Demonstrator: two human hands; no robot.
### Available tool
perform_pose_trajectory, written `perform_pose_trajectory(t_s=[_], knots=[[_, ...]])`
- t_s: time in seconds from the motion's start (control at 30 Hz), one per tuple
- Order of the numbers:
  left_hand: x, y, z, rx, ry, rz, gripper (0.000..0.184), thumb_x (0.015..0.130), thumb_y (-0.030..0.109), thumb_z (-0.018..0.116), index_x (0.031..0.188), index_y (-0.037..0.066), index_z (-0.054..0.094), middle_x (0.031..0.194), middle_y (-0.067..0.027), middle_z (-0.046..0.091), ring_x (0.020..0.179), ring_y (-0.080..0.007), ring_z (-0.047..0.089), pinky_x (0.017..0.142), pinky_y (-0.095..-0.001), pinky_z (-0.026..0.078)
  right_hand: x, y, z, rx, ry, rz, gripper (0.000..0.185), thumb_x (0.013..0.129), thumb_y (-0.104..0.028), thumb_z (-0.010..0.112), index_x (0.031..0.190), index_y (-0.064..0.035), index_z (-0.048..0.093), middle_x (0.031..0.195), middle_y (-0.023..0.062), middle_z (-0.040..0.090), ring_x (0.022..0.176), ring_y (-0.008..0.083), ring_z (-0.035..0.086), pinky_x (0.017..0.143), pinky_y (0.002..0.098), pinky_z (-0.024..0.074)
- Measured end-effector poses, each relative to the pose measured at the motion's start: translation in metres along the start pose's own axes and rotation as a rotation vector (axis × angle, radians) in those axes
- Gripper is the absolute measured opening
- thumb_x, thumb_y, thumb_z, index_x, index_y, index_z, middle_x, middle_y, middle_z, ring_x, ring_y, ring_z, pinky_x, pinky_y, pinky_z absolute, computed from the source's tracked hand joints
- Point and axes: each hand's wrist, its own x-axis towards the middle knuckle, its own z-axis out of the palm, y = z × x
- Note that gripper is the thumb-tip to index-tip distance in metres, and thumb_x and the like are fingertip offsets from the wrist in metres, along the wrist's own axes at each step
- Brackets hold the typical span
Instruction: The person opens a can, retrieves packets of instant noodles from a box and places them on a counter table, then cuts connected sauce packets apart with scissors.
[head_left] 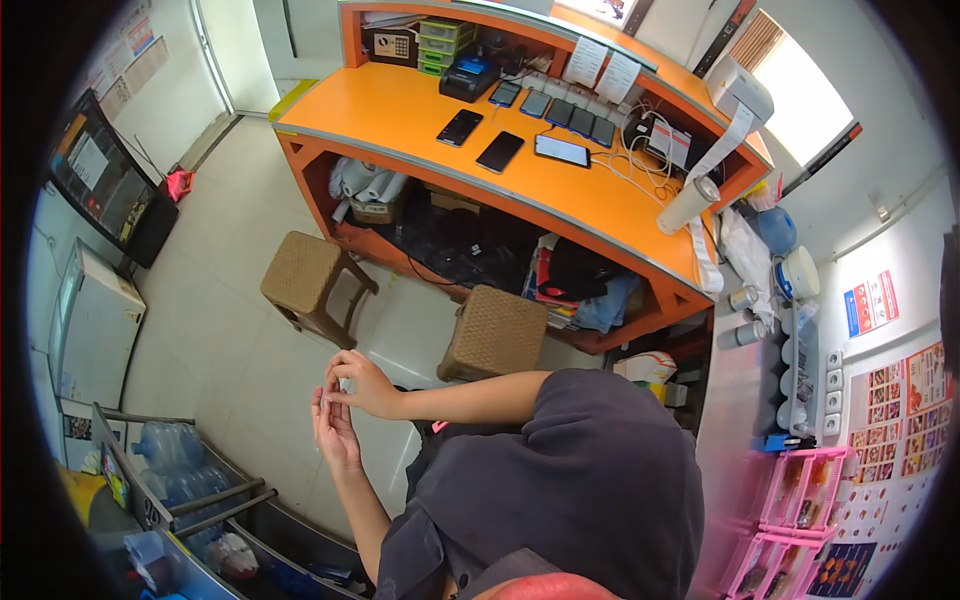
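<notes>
From my feed, the brown stool [301, 268] stands upright between my hands and the orange counter [345, 98]. My left hand [337, 432] lies open; my right [366, 386] touches its fingers, grip unclear.

Orange table, row of phones at its back

The orange table [370, 105] has a pale edge strip. Two dark-screened phones [460, 127] lie near its middle, beside a phone with a lit screen [563, 151]. Behind them, five more phones [560, 112] form a row, next to a black device [469, 77]. White cables [640, 165] tangle toward the right end, near a pale cylinder [688, 206].
</notes>
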Motion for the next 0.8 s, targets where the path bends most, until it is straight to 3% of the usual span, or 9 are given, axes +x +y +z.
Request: perform_pose_trajectory(t_s=[0.23, 0.43, 0.53, 0.67, 0.8], knots=[[0.093, 0.094, -0.018, 0.095, -0.087, -0.001, 0.040, 0.084, -0.001, 0.038, 0.123, -0.003, 0.029, 0.119, -0.0271, 0.043, 0.116, -0.0317, 0.043, 0.097, -0.0365, 0.039, 0.106, 0.022, 0.075, -0.035, -0.044, -0.009, 0.017, 0.066, -0.016, 0.071, 0.074, -0.0076, 0.058, 0.092, 0.0041, 0.052, 0.091, 0.0229, 0.048, 0.079, 0.0344, 0.0398], [0.167, 0.192, -0.029, 0.283, -0.075, 0.046, 0.043, 0.084, -0.002, 0.038, 0.125, -0.003, 0.025, 0.122, -0.0291, 0.040, 0.118, -0.0322, 0.041, 0.099, -0.0371, 0.038, 0.207, 0.026, 0.156, 0.125, -0.054, 0.030, 0.020, 0.063, -0.015, 0.073, 0.069, -0.0056, 0.057, 0.091, 0.0075, 0.052, 0.095, 0.0259, 0.048, 0.080, 0.0358, 0.0401], [0.203, 0.229, -0.057, 0.244, -0.046, 0.063, 0.043, 0.086, -0.001, 0.037, 0.127, -0.003, 0.023, 0.123, -0.0296, 0.039, 0.118, -0.0317, 0.041, 0.100, -0.0370, 0.036, 0.248, 0.033, 0.205, 0.105, -0.089, 0.022, 0.022, 0.064, -0.015, 0.072, 0.076, -0.0041, 0.057, 0.093, 0.0070, 0.052, 0.092, 0.0250, 0.048, 0.079, 0.0353, 0.0403], [0.257, 0.284, -0.101, 0.213, -0.029, 0.069, 0.047, 0.087, -0.001, 0.038, 0.130, -0.005, 0.020, 0.128, -0.0294, 0.034, 0.122, -0.0311, 0.036, 0.103, -0.0368, 0.033, 0.308, 0.036, 0.265, 0.109, -0.220, 0.018, 0.020, 0.063, -0.014, 0.071, 0.071, -0.0043, 0.056, 0.092, 0.0072, 0.052, 0.094, 0.0255, 0.048, 0.080, 0.0356, 0.0406], [0.319, 0.343, -0.130, 0.234, -0.051, 0.041, 0.046, 0.087, 0.000, 0.039, 0.129, -0.005, 0.020, 0.127, -0.0293, 0.034, 0.122, -0.0312, 0.036, 0.103, -0.0363, 0.033, 0.366, 0.041, 0.319, 0.043, -0.210, -0.012, 0.017, 0.063, -0.013, 0.070, 0.070, -0.0054, 0.056, 0.091, 0.0069, 0.051, 0.094, 0.0250, 0.048, 0.079, 0.0357, 0.0416]])
